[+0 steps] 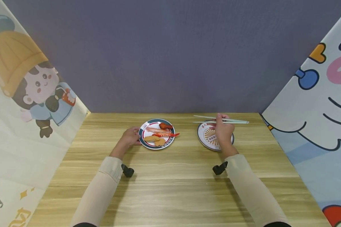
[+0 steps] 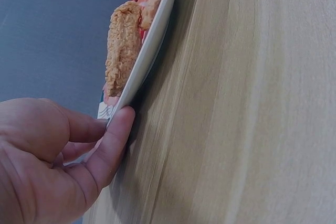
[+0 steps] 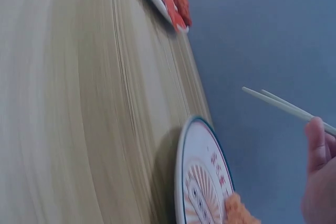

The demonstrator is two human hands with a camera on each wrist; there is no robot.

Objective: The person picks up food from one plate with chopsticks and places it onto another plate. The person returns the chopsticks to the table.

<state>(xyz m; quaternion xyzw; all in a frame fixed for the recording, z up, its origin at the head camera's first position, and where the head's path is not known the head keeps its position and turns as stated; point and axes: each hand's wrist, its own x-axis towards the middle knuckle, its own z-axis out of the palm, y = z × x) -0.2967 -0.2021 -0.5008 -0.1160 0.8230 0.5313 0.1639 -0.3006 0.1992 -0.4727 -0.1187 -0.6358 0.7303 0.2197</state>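
Note:
My left hand pinches the left rim of a plate that carries food. On this plate lie breaded fried pieces, long pink-and-red shrimp-like pieces and a reddish-brown drumstick. In the left wrist view, thumb and fingers grip the plate's edge beside a crumbed piece. My right hand holds a pair of pale chopsticks above a second plate, their thin tips pointing left. An orange-pink food piece sits on that second plate, mostly hidden by my hand from above.
Both plates stand toward the back of a wood-grain table, a gap of bare table between them. A grey-blue wall rises behind. Printed cartoon panels flank the table at left and right.

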